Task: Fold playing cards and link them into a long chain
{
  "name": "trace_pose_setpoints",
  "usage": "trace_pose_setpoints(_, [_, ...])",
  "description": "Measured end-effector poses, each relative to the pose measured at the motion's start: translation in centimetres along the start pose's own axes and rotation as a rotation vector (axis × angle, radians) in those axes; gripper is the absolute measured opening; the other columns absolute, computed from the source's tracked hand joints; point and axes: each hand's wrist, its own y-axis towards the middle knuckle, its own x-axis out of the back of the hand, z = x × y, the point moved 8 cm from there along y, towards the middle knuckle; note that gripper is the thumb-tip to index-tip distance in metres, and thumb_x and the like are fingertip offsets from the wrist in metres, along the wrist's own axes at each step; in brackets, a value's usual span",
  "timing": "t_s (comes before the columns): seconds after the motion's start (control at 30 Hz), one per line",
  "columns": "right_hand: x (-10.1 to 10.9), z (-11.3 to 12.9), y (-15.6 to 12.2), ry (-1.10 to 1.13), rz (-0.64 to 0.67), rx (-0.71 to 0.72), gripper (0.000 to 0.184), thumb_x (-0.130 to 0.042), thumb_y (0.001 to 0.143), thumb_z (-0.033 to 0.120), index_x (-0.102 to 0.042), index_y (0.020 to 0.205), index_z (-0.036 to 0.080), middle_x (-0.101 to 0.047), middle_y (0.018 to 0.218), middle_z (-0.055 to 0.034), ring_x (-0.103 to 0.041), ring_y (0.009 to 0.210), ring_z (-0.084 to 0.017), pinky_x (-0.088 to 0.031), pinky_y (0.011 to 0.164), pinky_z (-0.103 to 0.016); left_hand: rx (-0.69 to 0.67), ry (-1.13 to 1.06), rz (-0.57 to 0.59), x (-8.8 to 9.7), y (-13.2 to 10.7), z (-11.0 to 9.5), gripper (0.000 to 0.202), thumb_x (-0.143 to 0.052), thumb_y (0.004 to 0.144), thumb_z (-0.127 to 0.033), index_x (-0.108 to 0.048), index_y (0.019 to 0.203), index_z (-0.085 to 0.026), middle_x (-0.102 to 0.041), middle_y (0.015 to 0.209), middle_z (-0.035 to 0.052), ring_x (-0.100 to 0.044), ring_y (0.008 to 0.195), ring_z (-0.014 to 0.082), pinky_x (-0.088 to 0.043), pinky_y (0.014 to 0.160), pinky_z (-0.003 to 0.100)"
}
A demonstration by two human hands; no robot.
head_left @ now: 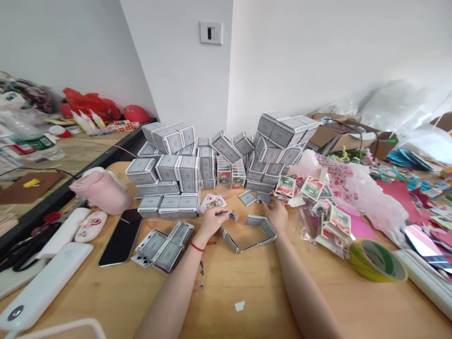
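Note:
My left hand (214, 221) pinches a playing card (233, 215), seen nearly edge-on, above the table. My right hand (276, 214) reaches forward with its fingertips on a grey-backed card (264, 197); its fingers are partly hidden. Another grey-backed card (247, 197) lies beside that one. Between my forearms stands a low frame of folded cards (236, 245), open on the side near my left hand. Face-up cards (213, 201) lie just beyond my left hand. To the left of my left wrist is a pile of grey-backed cards (169, 247).
Block stacks made of cards (178, 172) rise at the back left, with more stacks (278, 141) at the back right. Card boxes (334, 223) and yellow tape (377, 261) sit at right. A phone (120, 238) and pink pouch (102, 190) lie at left.

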Motion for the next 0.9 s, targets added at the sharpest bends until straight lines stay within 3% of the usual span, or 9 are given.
trace_pose_setpoints(0.13, [-0.9,0.5,0.0,-0.176,0.115,-0.055,0.054,-0.055,0.07,0.047,-0.05,0.117,0.02,-0.065,0.093,-0.0135,-0.061,0.077,-0.027,-0.042,0.063,-0.033,-0.011,0.012,-0.031,0.1,-0.2,-0.2,0.015,-0.061,0.065,-0.023,-0.069,0.076,-0.018,-0.069,0.082,0.0054,-0.062,0.08,0.0205,-0.048,0.078,0.036])
trace_pose_setpoints(0.27, [-1.0,0.7,0.2,-0.163,0.151,-0.036,0.058,-0.053,0.071,0.047,-0.045,0.122,0.02,-0.063,0.1,-0.0143,-0.061,0.084,-0.029,-0.042,0.065,-0.035,-0.033,0.005,-0.075,0.3,-0.2,-0.5,0.014,-0.06,0.065,-0.022,-0.069,0.077,-0.018,-0.069,0.082,0.0051,-0.062,0.08,0.0203,-0.047,0.08,0.037])
trace_pose_setpoints(0.6, [-1.2,0.6,0.5,-0.149,0.154,0.004,0.055,-0.056,0.068,0.049,-0.049,0.116,0.021,-0.057,0.108,-0.0126,-0.058,0.087,-0.026,-0.043,0.066,-0.033,-0.026,-0.051,-0.098,0.4,0.1,0.1,0.014,-0.059,0.066,-0.022,-0.064,0.078,-0.017,-0.067,0.082,0.0054,-0.062,0.082,0.0203,-0.046,0.078,0.037])
trace_pose_setpoints(0.73, [-1.7,1.5,0.3,-0.272,0.235,0.035,0.051,-0.048,0.075,0.051,-0.047,0.116,0.021,-0.055,0.109,-0.0143,-0.06,0.084,-0.026,-0.043,0.066,-0.036,0.002,-0.154,-0.121,0.4,-0.1,0.2,0.012,-0.057,0.065,-0.018,-0.052,0.076,-0.017,-0.066,0.079,0.0046,-0.062,0.081,0.0196,-0.045,0.078,0.036])
trace_pose_setpoints(0.9, [-1.7,2.0,0.1,-0.36,0.257,0.05,0.046,-0.043,0.078,0.051,-0.049,0.109,0.018,-0.058,0.101,-0.0152,-0.06,0.083,-0.029,-0.044,0.065,-0.039,-0.06,-0.262,-0.087,0.4,-0.3,-0.6,0.014,-0.049,0.066,-0.011,-0.038,0.07,-0.019,-0.066,0.083,0.0043,-0.061,0.086,0.0178,-0.042,0.085,0.037])
